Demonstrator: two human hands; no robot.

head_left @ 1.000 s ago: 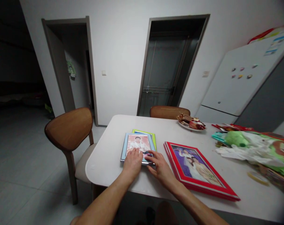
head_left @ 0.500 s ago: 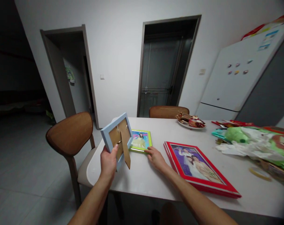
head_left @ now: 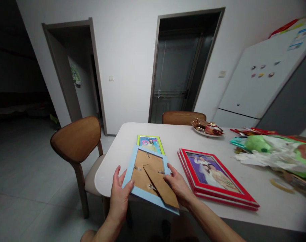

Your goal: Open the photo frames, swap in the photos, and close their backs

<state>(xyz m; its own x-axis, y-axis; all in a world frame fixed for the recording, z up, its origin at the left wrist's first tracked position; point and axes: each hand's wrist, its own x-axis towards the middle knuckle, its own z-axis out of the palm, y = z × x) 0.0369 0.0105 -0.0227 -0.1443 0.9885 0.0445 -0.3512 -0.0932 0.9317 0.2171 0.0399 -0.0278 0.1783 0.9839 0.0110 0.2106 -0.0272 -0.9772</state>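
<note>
A light blue picture frame [head_left: 143, 173], its brown back and stand leg facing up, is held between both hands near the table's front edge. My left hand [head_left: 119, 191] grips its left side, thumb on the rim. On the right side, my right hand [head_left: 177, 183] holds the frame beside the stand leg. Partly covered by it, a green-rimmed picture frame [head_left: 151, 143] lies face up on the table. To the right of my right hand rest stacked red picture frames [head_left: 216, 174], with a photo of people on top.
The white table [head_left: 112, 151] also bears a plate of wrapped items [head_left: 207, 129], a roll of tape [head_left: 281, 186] and a green and white pile [head_left: 271, 151] at the right. Wooden chairs stand at the left [head_left: 77, 143] and behind [head_left: 183, 118].
The blue frame has moved right and down and tilted flatter. My right hand has left the green frame and taken hold of the blue frame's right side.
</note>
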